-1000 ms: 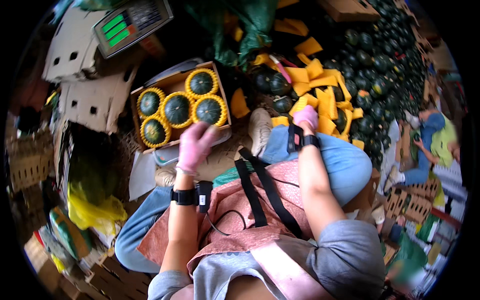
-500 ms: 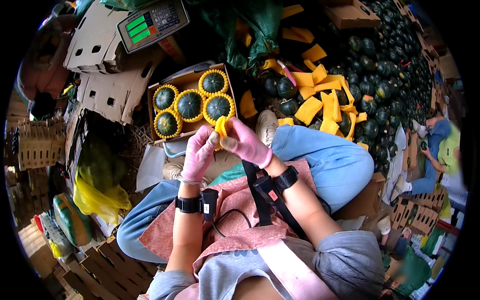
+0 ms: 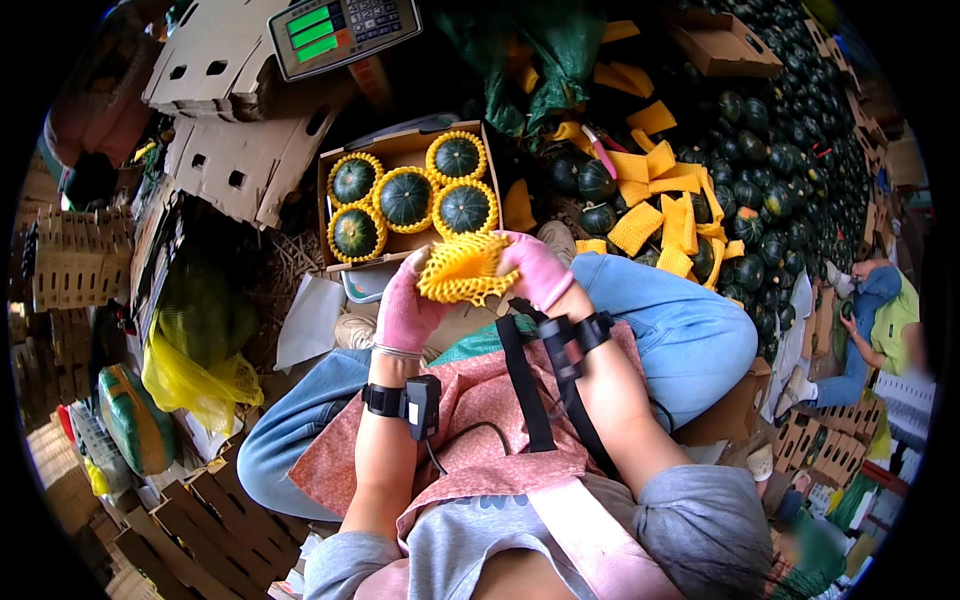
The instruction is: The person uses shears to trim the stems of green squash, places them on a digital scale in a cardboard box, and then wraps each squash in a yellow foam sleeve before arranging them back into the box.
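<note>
Between my gloved hands, a yellow foam net sleeve [image 3: 464,268] is stretched into an open ring above my lap. My left hand [image 3: 408,308] grips its left edge, and my right hand [image 3: 538,270] has hold of the right edge. Both hands wear pink gloves. Just beyond them stands a cardboard box [image 3: 333,262] holding several dark green squashes, each in a yellow foam net; one squash [image 3: 408,198] sits near its middle. The sleeve hides part of the box's near right corner.
Flat yellow foam nets [image 3: 637,228] lie over loose squashes [image 3: 748,190] heaped at the right. A scale display [image 3: 345,30] and stacked flattened cartons [image 3: 215,60] stand at the far left. A yellow mesh bag [image 3: 195,375] lies at left. Another person [image 3: 880,325] sits at far right.
The foam net, bunched between my fingertips before, is now spread into an open ring. My hands have moved apart. The whole view has shifted slightly.
</note>
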Tool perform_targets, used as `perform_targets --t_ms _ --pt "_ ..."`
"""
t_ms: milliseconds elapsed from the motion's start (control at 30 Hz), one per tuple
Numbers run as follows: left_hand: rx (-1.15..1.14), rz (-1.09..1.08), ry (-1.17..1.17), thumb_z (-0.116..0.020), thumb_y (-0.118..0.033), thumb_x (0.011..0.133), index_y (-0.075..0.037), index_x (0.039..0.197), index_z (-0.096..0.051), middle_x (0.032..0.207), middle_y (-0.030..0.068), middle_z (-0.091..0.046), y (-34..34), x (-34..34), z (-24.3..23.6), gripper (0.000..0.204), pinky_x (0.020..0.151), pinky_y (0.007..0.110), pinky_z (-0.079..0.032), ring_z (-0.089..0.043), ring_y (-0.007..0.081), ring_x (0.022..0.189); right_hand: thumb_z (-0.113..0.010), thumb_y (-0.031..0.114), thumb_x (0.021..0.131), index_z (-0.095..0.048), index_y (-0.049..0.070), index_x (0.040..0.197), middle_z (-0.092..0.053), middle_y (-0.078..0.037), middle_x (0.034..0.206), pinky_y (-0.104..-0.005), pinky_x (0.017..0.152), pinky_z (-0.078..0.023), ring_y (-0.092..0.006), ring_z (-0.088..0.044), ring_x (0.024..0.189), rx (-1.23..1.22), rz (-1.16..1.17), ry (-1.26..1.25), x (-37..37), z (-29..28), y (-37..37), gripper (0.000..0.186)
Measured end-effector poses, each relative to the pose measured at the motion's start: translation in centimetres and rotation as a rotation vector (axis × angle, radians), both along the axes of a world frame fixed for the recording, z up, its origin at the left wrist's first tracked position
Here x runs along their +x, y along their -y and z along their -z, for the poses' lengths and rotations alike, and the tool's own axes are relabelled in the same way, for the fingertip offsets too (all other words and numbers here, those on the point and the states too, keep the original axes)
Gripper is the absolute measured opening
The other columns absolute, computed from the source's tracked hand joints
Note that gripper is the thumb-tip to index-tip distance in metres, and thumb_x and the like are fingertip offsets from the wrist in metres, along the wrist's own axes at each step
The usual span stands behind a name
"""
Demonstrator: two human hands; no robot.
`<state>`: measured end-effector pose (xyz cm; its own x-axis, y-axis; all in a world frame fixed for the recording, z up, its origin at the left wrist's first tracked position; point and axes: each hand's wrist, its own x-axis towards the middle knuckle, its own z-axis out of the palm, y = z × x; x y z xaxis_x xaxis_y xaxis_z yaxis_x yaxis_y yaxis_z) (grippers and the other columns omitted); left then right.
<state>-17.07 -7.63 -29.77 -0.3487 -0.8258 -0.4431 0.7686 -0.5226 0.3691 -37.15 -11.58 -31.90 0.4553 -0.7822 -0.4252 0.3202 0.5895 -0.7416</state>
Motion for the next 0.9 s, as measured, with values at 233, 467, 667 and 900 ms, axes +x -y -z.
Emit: perform_targets --t_ms 233,467,667,900 --pt "-0.213 -0.030 0.141 -0.056 -0.019 0.099 -0.002 0.111 -0.057 0.107 0.0044 -0.062 -0.2 0.2 2.8 0.021 0.092 0.026 -0.048 -0.059 0.0114 0.099 -0.052 0.010 0.091 -0.053 0.001 0.114 -0.064 -0.009 0.105 -0.0378 0.085 -0.053 -0.0260 -0.064 0.093 0.349 0.076 0.247 3.2 0.7 1.1 0.025" --pt "-0.232 -0.444 0.869 -0.046 -0.013 0.102 -0.003 0.120 -0.052 0.110 0.0052 -0.058 0.9 -0.1 6.2 0.021 0.090 0.024 -0.045 -0.055 0.0106 0.101 -0.069 0.031 0.091 -0.056 0.004 0.109 -0.066 -0.009 0.091 -0.0319 0.078 -0.052 -0.0157 -0.063 0.086 -0.492 0.203 -0.399 7.5 6.4 1.5 0.035" --pt "-0.517 -0.398 1.610 -0.063 -0.012 0.090 -0.004 0.127 -0.046 0.122 0.0163 -0.055 3.2 2.9 6.1 0.042 0.102 0.038 -0.037 -0.051 0.0254 0.114 -0.070 0.012 0.081 -0.050 0.009 0.124 -0.067 -0.019 0.106 -0.0390 0.081 -0.057 -0.0344 -0.068 0.092 -0.785 0.237 -0.788 9.2 1.9 3.4 0.047" --pt "0.011 0.496 2.276 -0.082 -0.033 0.057 -0.032 0.148 -0.021 0.155 0.0284 -0.012 8.7 6.2 6.2 0.109 0.108 0.069 -0.014 -0.009 0.0486 0.144 -0.064 0.019 0.086 -0.049 0.008 0.119 -0.062 -0.017 0.110 -0.0442 0.093 -0.048 -0.0348 -0.060 0.107 -0.892 -0.470 -1.126 9.7 4.1 4.2 0.038"
